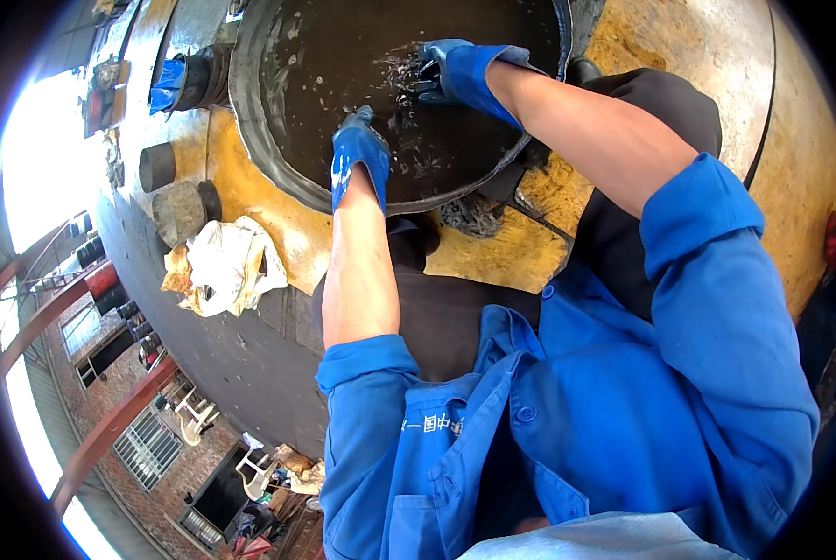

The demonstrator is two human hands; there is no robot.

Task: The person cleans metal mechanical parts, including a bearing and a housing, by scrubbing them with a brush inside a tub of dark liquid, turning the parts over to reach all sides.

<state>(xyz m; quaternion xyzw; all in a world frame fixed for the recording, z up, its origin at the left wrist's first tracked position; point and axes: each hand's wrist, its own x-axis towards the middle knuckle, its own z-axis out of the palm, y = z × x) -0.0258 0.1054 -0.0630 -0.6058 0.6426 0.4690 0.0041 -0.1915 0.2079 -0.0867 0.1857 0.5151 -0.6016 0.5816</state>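
Observation:
A wide round tub [298,186] with a dark rim holds murky brown-black liquid [334,56] flecked with foam. My left hand [360,149], in a wet blue rubber glove, reaches over its near rim, fingertips at the liquid; the fingers show only in part. My right hand [464,75], gloved alike, comes in from the right with its fingers apart at the surface. Between the two hands the liquid is splashed and rippled. No object shows in either hand; anything beneath the surface is hidden by the dark liquid.
A crumpled white cloth [231,266] lies on the floor left of the tub, near grey cylindrical pieces [180,213]. A dark bucket [194,82] with blue material stands farther off. Dark stringy scrap [472,215] lies against the tub's near side. White chairs [194,417] stand by a brick wall.

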